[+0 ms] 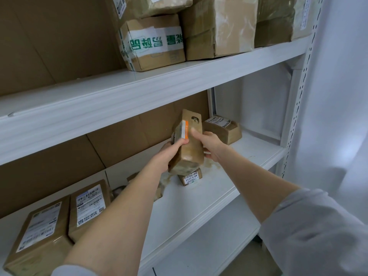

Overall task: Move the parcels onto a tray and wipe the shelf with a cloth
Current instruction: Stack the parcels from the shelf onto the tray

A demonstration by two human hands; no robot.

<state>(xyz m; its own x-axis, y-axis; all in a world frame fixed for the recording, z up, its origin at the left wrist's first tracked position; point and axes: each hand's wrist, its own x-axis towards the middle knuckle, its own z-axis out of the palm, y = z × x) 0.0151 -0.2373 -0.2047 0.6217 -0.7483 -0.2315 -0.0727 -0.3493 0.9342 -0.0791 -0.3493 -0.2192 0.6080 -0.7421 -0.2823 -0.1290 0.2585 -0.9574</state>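
While we face a white metal shelving unit, both our hands hold one brown taped parcel [189,148] just above the middle shelf [199,198]. Our left hand [168,154] grips its labelled left edge with the fingers curled round it. Our right hand [211,145] clasps the right side, with the thumb laid on the front face. The parcel stands almost upright, leaning a little, directly over a small labelled box [190,177]. We cannot tell whether the two touch.

We judge the task to be at an early stage. Besides the small box, a squat parcel [224,130] sits at the back right and two flat labelled parcels [59,222] lie side by side at the left. Another parcel is mostly hidden behind our left forearm. No tray and no cloth are in view, so we cannot say how many parcels have already gone over. Wiping looks not yet begun. A brownish smear [212,166] marks the board beside the small box, though it could be dirt or loose tape.

On the upper shelf [139,84], cartons such as a box with green-printed tape [153,43] are cut off by the top edge. Our grey sleeve [318,226] covers the lower right corner.
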